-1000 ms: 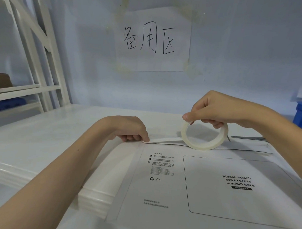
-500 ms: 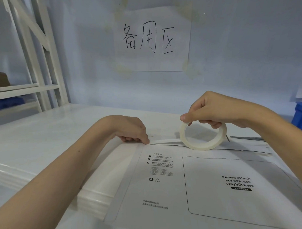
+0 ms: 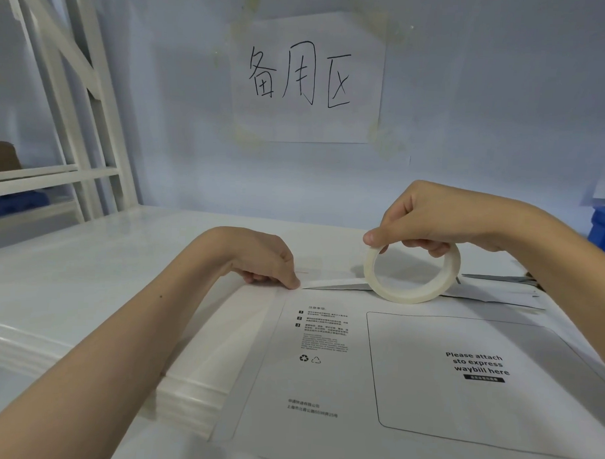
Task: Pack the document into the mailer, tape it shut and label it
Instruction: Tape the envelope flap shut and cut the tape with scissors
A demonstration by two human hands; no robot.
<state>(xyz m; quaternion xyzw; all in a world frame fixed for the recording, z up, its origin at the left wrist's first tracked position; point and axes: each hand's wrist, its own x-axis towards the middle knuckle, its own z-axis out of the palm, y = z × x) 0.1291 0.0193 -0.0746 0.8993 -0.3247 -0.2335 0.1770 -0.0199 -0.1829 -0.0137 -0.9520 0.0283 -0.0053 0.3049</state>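
The mailer [image 3: 409, 363] is white, printed in black with small text, a recycling mark, a thin rounded frame and the bold words "Please attach sto express waybill here". The tape roll [image 3: 411, 272] is cream-white and slightly translucent. The table [image 3: 104, 274] is glossy white. The wall [image 3: 487, 115] is pale blue; its paper sign [image 3: 308, 78] is white with black handwritten characters. The shelf frame [image 3: 68, 118] is white, the crate [image 3: 604, 229] bright blue.

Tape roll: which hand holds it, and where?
The right hand pinches the tape roll at its top rim; the left hand pins the pulled tape end.
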